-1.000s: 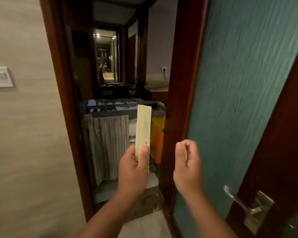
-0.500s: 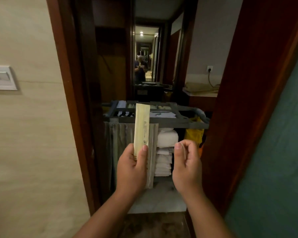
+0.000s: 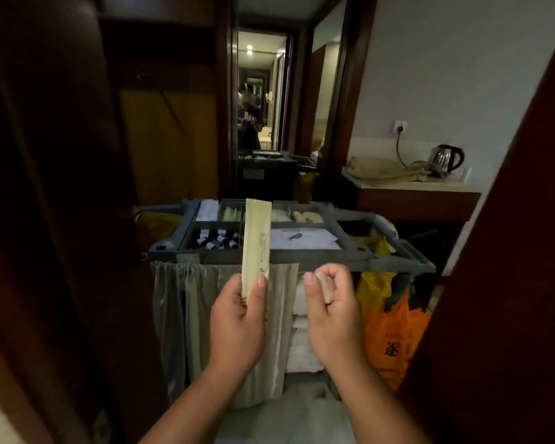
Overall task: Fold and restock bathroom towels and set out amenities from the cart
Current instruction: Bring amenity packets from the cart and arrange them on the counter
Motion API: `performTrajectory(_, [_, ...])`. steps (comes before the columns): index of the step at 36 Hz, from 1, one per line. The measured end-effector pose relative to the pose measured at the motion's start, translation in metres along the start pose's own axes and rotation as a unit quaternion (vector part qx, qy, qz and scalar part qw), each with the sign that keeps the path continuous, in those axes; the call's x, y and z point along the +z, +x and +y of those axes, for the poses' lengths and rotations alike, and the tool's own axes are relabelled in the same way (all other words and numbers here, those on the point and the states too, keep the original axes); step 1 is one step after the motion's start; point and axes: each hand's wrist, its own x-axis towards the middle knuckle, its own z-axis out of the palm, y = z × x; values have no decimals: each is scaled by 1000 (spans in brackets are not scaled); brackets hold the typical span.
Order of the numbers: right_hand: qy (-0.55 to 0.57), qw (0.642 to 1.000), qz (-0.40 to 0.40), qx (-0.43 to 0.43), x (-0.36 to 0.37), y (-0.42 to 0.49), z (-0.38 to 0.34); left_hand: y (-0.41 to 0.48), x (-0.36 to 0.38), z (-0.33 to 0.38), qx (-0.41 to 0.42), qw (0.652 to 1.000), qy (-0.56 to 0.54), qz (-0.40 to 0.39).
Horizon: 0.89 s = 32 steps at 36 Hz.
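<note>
Left hand (image 3: 237, 318) pinching long pale-yellow paper sachet (image 3: 257, 241) upright before grey plastic housekeeping cart (image 3: 334, 255); right hand (image 3: 330, 312) curled closed, nothing visibly held.

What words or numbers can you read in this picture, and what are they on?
On the packet that the left hand holds: small print down one side, too small to read.
On the orange bag at the side of the cart: a dark mark and small lines, too blurred to read.
On the small bottles in the cart's tray: labels too small to read.
No text can be quoted.
</note>
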Motion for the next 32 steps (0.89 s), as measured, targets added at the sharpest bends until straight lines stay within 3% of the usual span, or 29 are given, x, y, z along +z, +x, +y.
performTrajectory(7, [24,999,-18,11,44,85,77,85,55,-63,-42,999,27,4])
performTrajectory(17, [59,994,-87,29,107,230,189,225,138,-130,-16,993,110,38])
performTrajectory(26, [64,982,-164,67,184,305,261,319,152,-203,-73,982,152,85])
performTrajectory(32, [17,973,-211,86,254,342,311,374,142,-275,-106,979,161,73])
